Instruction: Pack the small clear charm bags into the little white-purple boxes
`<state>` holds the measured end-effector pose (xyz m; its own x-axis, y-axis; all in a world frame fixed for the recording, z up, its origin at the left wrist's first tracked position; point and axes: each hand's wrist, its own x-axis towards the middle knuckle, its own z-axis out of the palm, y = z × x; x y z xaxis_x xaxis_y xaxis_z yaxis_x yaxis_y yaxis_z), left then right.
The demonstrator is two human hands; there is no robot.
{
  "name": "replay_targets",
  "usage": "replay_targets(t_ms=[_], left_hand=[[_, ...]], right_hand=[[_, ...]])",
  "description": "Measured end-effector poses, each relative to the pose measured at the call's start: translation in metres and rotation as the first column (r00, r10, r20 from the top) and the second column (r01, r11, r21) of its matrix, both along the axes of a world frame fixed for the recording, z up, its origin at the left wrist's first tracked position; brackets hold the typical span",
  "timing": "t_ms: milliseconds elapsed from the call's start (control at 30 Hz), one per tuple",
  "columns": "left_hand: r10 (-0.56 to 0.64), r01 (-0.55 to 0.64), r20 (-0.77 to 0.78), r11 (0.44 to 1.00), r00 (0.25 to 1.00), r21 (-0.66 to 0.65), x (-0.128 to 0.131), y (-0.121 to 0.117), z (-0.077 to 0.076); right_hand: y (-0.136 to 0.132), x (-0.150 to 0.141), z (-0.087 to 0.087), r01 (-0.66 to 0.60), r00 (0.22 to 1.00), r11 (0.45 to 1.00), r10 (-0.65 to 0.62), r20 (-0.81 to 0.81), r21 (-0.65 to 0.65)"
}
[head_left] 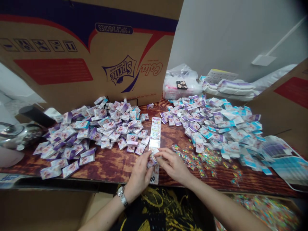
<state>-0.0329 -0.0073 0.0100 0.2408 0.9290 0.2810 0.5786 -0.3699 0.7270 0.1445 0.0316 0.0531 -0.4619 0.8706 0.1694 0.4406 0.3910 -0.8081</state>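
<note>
**Small box [151, 161] between your hands, over the sticker strip [155, 130]**

Left hand [139, 171] wraps its left side; right hand [175, 165] pinches its far end. Both in contact, neither nearer. Strip's long axis runs away from you along the tabletop [169, 136]; box's axis hidden, can't tell.

Both hands [141, 171] [173, 165] together, fingers bent inward.

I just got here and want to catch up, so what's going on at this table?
A person's left hand and right hand meet over a sticker strip, with a small box held between their fingers. A pile of boxes lies to the left and more cartons to the right, with small colourful packets in front of those.
</note>
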Motion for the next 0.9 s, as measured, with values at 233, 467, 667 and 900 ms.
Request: replay_targets(t_ms=[233, 467, 667, 900], left_hand=[[0.028, -0.028, 0.046, 1.000, 0.999, 0.001, 0.001, 0.002, 0.000], [-0.026, 0.066, 0.306, 0.990, 0.952, -0.121, 0.001, 0.009, 0.011], [0.405, 0.247, 0.792, 0.798, 0.456, -0.550, 0.003, 0.022, 0.034], [0.526, 0.355, 0.838, 0.763, 0.143, -0.540, 0.010, 0.028, 0.055]], right_hand=[[-0.004, -0.006, 0.000, -0.064, 0.997, 0.980, 0.055, 0.055, 0.188], [0.002, -0.007, 0.009, -0.088, 0.995, 0.986, 0.081, 0.055, 0.144], [-0.001, -0.013, 0.009, 0.144, 0.985, 0.974, -0.125, -0.117, 0.174], [-0.016, -0.024, -0.006, 0.163, 0.982, 0.862, -0.096, -0.162, 0.480]])
